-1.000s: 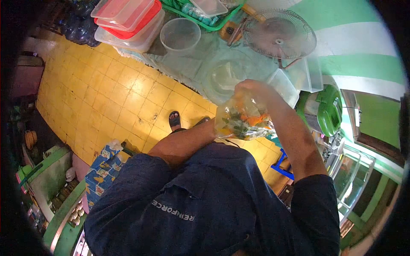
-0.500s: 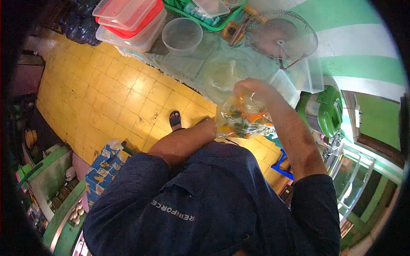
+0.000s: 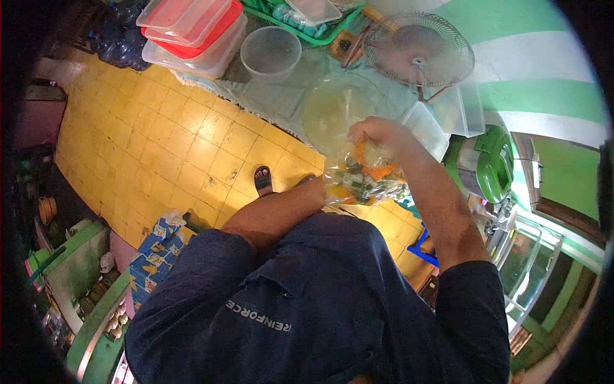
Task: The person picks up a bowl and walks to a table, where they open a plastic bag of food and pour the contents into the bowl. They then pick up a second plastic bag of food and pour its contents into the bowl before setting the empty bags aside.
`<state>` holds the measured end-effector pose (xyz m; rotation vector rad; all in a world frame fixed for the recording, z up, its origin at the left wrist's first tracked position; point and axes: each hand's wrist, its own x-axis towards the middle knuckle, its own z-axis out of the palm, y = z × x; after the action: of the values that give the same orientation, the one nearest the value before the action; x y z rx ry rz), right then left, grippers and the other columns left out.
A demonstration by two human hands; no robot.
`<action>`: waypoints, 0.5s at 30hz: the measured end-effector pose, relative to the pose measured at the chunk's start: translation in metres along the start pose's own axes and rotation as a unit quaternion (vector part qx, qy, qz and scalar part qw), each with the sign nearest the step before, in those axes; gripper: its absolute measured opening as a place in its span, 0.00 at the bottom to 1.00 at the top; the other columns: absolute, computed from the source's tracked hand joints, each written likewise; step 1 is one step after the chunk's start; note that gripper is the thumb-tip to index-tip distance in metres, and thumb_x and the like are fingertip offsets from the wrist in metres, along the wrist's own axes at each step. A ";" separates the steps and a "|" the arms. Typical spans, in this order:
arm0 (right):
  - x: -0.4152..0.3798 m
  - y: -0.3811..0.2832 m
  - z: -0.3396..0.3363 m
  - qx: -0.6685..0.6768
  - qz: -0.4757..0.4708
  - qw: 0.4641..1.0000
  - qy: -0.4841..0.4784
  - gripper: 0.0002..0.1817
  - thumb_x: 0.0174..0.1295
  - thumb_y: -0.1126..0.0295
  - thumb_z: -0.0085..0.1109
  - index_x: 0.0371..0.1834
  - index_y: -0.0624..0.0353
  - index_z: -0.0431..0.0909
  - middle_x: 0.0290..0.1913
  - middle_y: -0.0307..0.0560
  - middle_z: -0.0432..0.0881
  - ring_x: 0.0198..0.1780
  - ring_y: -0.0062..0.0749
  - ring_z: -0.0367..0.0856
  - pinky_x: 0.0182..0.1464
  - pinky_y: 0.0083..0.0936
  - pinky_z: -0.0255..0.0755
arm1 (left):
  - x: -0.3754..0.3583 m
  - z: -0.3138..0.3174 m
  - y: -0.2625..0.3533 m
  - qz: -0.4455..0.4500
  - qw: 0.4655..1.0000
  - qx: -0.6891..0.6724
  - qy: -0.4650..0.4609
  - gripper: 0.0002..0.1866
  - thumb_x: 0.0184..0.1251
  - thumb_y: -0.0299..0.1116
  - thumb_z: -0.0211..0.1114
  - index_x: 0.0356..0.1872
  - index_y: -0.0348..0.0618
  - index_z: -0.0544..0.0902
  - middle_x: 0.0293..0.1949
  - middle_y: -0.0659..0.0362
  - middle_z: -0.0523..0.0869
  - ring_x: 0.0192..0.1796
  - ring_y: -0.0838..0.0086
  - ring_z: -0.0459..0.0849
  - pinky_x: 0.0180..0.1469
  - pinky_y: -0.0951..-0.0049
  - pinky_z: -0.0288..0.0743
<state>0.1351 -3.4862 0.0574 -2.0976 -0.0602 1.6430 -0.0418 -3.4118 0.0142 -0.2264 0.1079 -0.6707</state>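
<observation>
Upper left: stacked containers (image 3: 192, 38), round clear tub (image 3: 270, 56). Left forearm (image 3: 275, 214) runs to clear bag (image 3: 366, 182) with orange and green contents, mid-view before torso; left hand hidden, grip can't tell. Right hand (image 3: 378, 132) pinches bag's top, fan (image 3: 419, 51) beyond.

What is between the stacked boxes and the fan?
In the head view: a round clear tub beside the stacked boxes, a green basket beyond it, and an unclear yellow-brown item near the fan.
</observation>
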 end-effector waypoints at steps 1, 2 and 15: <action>0.001 0.008 -0.004 -0.026 -0.092 0.995 -0.027 0.07 0.55 0.69 0.61 0.34 0.60 0.82 0.32 0.39 0.81 0.35 0.25 0.76 0.41 0.23 0.70 | 0.001 -0.001 -0.001 -0.003 1.000 -0.006 -0.003 0.25 0.78 0.48 0.48 0.62 0.38 0.72 0.59 0.49 0.78 0.59 0.60 0.79 0.64 0.59 0.72; 0.000 0.018 -0.010 -0.051 -0.183 0.980 -0.053 0.07 0.55 0.69 0.61 0.34 0.60 0.82 0.31 0.39 0.81 0.34 0.25 0.76 0.40 0.23 0.70 | 0.001 -0.002 -0.001 -0.005 1.000 -0.010 -0.006 0.25 0.78 0.48 0.48 0.62 0.38 0.72 0.59 0.49 0.77 0.59 0.60 0.78 0.65 0.59 0.72; -0.040 -0.022 -0.007 -0.165 -0.020 0.979 0.121 0.27 0.50 0.45 0.67 0.40 0.60 0.87 0.39 0.56 0.85 0.39 0.44 0.84 0.45 0.38 0.76 | 0.011 0.024 -0.001 -0.014 0.994 -0.110 -0.014 0.32 0.76 0.58 0.43 0.66 0.42 0.68 0.63 0.49 0.74 0.59 0.57 0.78 0.63 0.52 0.72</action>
<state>0.1357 -3.4821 0.1035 -2.5124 -0.3141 1.4196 -0.0299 -3.4150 0.0378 -0.4492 0.1518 -0.6824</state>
